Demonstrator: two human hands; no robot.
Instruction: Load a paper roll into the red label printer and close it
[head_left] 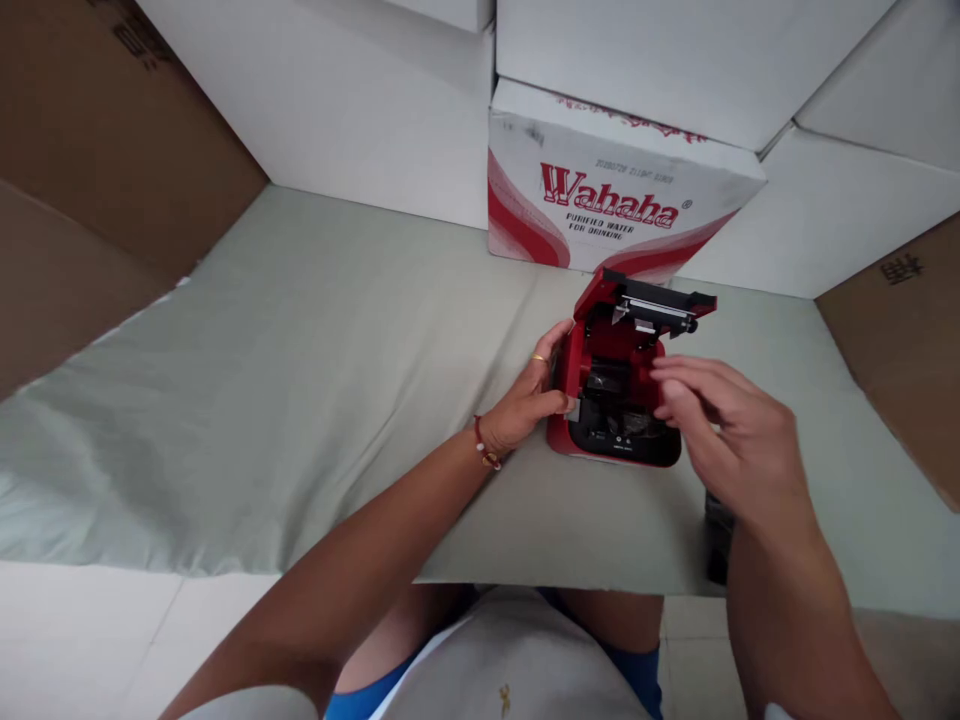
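A red and black label printer (pixel 622 455) stands on the cloth-covered table with its lid (pixel 652 300) raised. Inside its open body, shiny clear plastic film (pixel 637 424) catches the light near the front. My left hand (pixel 531 400) grips the printer's left side, thumb on the rim and fingers along the outer wall. Over the right edge of the opening is my right hand (pixel 731 430), its thumb and fingers drawn together in a pinch. Whatever lies between those fingertips is too small to make out. A black object (pixel 718 540) is partly hidden behind my right forearm.
A white and red Wahaha water carton (pixel 615 200) stands behind the printer against stacked white boxes (pixel 375 110). Brown cardboard (pixel 112 180) walls in the left side, and another brown carton (pixel 900 340) the right. The pale green cloth (pixel 247 400) has folds left of the printer.
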